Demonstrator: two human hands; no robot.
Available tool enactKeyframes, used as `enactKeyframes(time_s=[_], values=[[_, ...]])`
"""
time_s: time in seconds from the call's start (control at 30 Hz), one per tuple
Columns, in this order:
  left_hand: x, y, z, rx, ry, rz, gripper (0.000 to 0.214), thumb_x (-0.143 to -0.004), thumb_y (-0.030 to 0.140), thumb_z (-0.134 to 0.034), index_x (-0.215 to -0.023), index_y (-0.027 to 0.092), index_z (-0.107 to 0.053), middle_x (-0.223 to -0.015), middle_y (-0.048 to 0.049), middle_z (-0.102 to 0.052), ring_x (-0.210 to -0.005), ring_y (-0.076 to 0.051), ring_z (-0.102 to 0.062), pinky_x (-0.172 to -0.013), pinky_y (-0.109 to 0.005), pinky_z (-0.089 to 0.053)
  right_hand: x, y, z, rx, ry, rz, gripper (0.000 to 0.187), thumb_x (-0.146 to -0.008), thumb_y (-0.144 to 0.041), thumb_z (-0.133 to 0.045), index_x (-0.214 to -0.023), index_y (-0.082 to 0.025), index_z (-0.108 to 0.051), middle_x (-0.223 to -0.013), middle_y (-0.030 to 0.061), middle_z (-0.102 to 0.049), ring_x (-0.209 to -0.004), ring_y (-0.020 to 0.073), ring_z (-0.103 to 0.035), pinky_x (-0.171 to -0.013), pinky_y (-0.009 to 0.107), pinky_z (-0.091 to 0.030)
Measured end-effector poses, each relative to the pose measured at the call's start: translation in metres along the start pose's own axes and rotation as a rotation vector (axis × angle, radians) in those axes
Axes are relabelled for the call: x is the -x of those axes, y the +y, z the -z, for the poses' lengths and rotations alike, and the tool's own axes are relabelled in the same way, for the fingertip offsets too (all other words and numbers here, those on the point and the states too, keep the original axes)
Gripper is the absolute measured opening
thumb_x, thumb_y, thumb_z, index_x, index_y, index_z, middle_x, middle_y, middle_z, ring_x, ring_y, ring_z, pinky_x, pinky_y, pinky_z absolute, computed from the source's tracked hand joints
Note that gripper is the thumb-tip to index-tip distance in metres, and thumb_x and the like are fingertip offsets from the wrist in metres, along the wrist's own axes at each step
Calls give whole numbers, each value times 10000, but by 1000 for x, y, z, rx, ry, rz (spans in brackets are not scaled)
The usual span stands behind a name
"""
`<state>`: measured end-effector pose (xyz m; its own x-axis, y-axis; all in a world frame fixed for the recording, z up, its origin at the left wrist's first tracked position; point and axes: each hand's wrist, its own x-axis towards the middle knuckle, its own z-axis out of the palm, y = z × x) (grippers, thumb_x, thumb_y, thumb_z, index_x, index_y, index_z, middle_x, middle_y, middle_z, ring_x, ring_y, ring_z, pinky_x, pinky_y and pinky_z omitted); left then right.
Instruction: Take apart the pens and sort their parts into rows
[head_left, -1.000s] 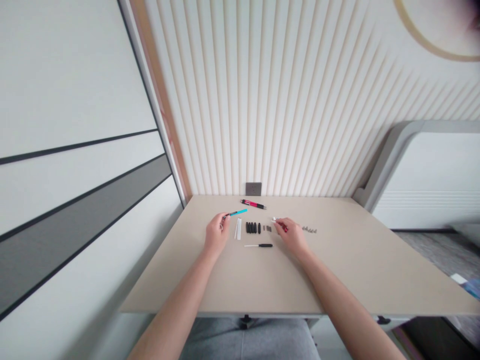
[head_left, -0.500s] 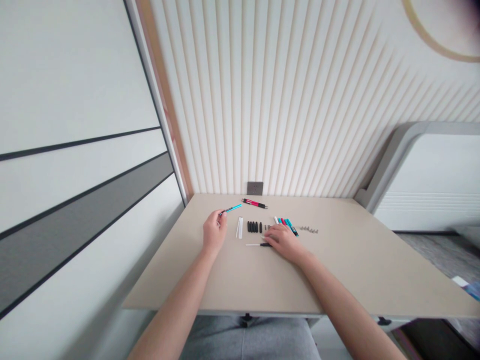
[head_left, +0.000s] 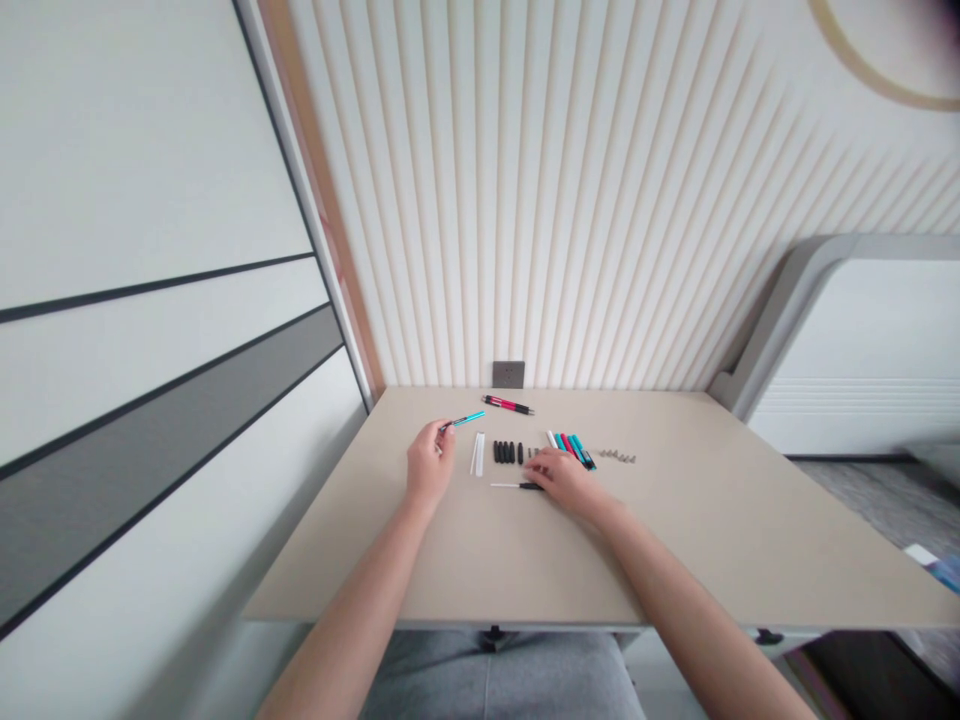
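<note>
My left hand (head_left: 430, 464) pinches a slim teal pen barrel (head_left: 466, 419) between thumb and fingers, raised above the beige table (head_left: 360, 560). My right hand (head_left: 564, 480) lies low on the tabletop, fingers over the black handle of a small screwdriver (head_left: 517, 485). Beyond those fingers is a tight row of white, red and teal pen parts (head_left: 571, 451). Black pen grips (head_left: 504, 452) stand in a row between the hands, beside white strips (head_left: 477, 455). A pink and black pen (head_left: 508, 404) lies near the wall. Small metal pieces (head_left: 616, 457) sit at the right.
The table meets a ribbed white wall, with a dark wall socket (head_left: 508, 374) just above its far edge. Its left side runs along a striped panel. Grey fabric (head_left: 495, 680) lies below the near edge, and floor shows at the right.
My right hand has moved left and toward me, from the right of the small parts to the screwdriver, and the coloured pen parts now show. My left hand has lowered slightly with the teal barrel.
</note>
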<state>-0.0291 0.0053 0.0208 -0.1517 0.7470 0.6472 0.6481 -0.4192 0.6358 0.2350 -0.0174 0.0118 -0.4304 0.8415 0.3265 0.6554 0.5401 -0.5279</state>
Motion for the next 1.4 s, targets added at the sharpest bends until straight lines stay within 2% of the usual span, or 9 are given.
enactKeyframes(time_s=[0.2, 0.37, 0.53, 0.67, 0.8, 0.97, 1.4], values=[[0, 2, 2, -17, 43, -23, 224, -931, 354, -492, -987, 189, -633, -806, -35, -675, -697, -155, -621, -675, -264, -488, 2, 5, 5, -48, -38, -19, 205, -910, -209, -527, -963, -213, -725, -937, 61, -704, -873, 191, -643, -818, 309, -487], [-1, 4, 5, -6, 126, -49, 228, -936, 348, -486, -984, 179, -632, -824, -45, -673, -728, -155, -623, -698, -260, -489, -14, -18, 3, -104, 26, 56, 208, -920, -167, -515, -967, -197, -716, -966, 67, -681, -887, 172, -632, -825, 289, -485], [-3, 5, 7, -25, 208, -49, 249, -944, 353, -475, -1000, 170, -633, -890, -74, -685, -764, -171, -627, -722, -280, -491, -57, -52, -27, -72, -35, 211, 247, -898, -72, -505, -977, -176, -714, -985, 74, -667, -922, 159, -627, -863, 269, -467], [-3, 4, 9, -27, 221, -28, 255, -945, 358, -469, -1001, 169, -630, -905, -85, -689, -791, -182, -634, -721, -287, -492, -85, -66, -59, 2, -86, 241, 297, -878, -40, -489, -1034, -167, -707, -996, 86, -675, -953, 169, -625, -898, 282, -448], [-3, 3, 10, -31, 238, -15, 253, -946, 360, -468, -1001, 171, -627, -901, -84, -689, -769, -179, -630, -709, -285, -486, -93, -69, -77, 83, -131, 199, 339, -862, -47, -474, -1098, -164, -686, -1004, 94, -683, -951, 181, -630, -891, 288, -442], [-2, 4, 8, -24, 227, -14, 258, -947, 370, -465, -995, 178, -630, -891, -82, -690, -794, -187, -633, -734, -292, -491, -94, -66, -81, 93, -123, 137, 361, -864, -61, -458, -1136, -175, -666, -1022, 94, -675, -967, 183, -618, -892, 281, -428], [-3, 7, 8, -37, 235, -10, 267, -949, 373, -463, -998, 171, -630, -885, -89, -690, -798, -188, -636, -738, -297, -492, -100, -66, -82, 98, -143, 108, 336, -886, -75, -457, -1141, -182, -648, -1018, 87, -656, -937, 177, -609, -857, 271, -417]])
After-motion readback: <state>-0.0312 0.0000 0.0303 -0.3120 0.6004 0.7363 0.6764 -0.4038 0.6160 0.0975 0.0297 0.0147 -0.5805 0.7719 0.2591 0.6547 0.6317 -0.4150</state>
